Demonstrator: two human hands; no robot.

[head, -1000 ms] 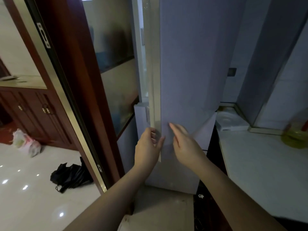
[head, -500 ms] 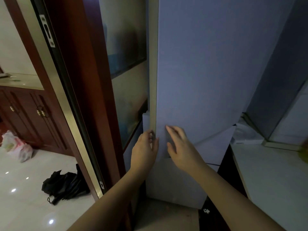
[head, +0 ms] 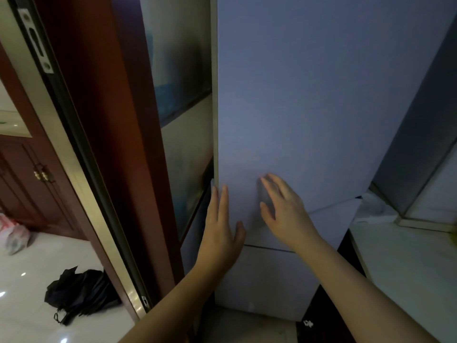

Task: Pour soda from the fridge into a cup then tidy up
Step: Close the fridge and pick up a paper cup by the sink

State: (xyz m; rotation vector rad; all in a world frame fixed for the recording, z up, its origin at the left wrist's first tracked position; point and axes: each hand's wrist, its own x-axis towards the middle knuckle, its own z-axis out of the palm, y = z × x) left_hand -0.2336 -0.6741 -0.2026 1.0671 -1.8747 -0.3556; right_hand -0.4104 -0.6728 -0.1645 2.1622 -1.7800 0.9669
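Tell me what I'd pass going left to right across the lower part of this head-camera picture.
Plastic bag on the floor → black folded umbrella → red-brown door frame → left hand flat on the fridge door → right hand, also on it → pale countertop.

A black umbrella (head: 79,293) lies on the floor (head: 37,268) beside a wooden doorframe (head: 99,120).

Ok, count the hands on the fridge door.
2: the left hand lies flat by the fridge door's left edge; the right hand rests open just beside it.
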